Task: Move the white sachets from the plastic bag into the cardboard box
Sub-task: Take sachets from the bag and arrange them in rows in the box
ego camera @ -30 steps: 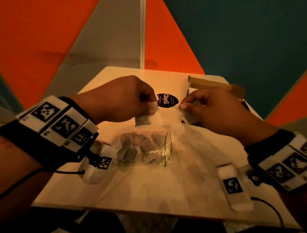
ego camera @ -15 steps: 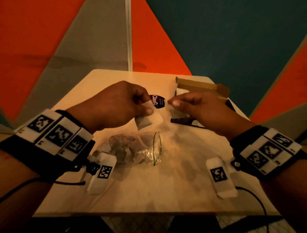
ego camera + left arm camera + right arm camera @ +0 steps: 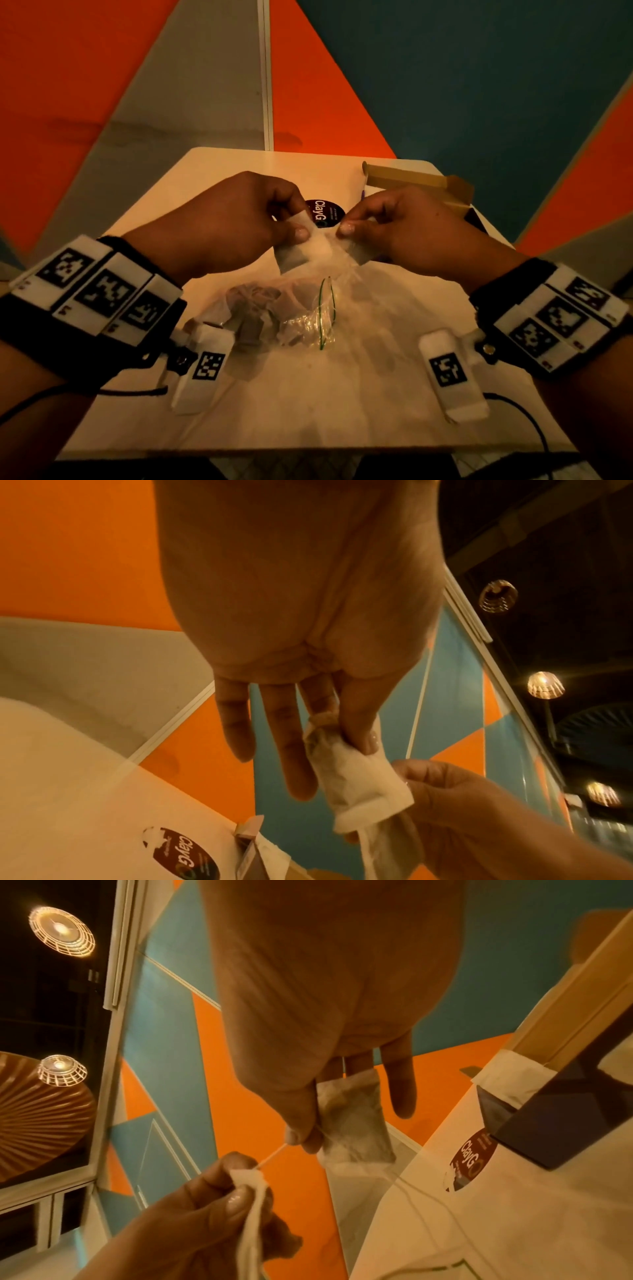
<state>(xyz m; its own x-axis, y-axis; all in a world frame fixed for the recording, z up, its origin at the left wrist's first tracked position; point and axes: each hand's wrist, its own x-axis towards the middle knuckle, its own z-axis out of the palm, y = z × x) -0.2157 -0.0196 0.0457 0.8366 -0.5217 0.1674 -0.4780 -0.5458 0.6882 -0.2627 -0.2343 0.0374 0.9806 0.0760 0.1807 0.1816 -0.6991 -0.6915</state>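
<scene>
My left hand [image 3: 301, 230] pinches a white sachet [image 3: 294, 247] between thumb and finger above the table's middle. Close to its right, my right hand [image 3: 345, 226] pinches a second white sachet [image 3: 359, 253]. In the right wrist view a thin string [image 3: 271, 1156] runs taut from the right hand's sachet [image 3: 352, 1123] to the left hand's sachet [image 3: 253, 1202]. A clear plastic bag [image 3: 301, 318] with a green seal line lies on the table below both hands, with several sachets inside. The open cardboard box [image 3: 418, 180] stands at the back right.
A round dark "ClayGo" sticker [image 3: 323, 213] sits on the pale table [image 3: 342, 394] behind the hands. A painted wall rises just beyond the table's far edge. A black cable [image 3: 517, 407] trails off the front right corner.
My right hand has drawn in closer to the left hand. Each hand still pinches its sachet, and the bag lies where it was.
</scene>
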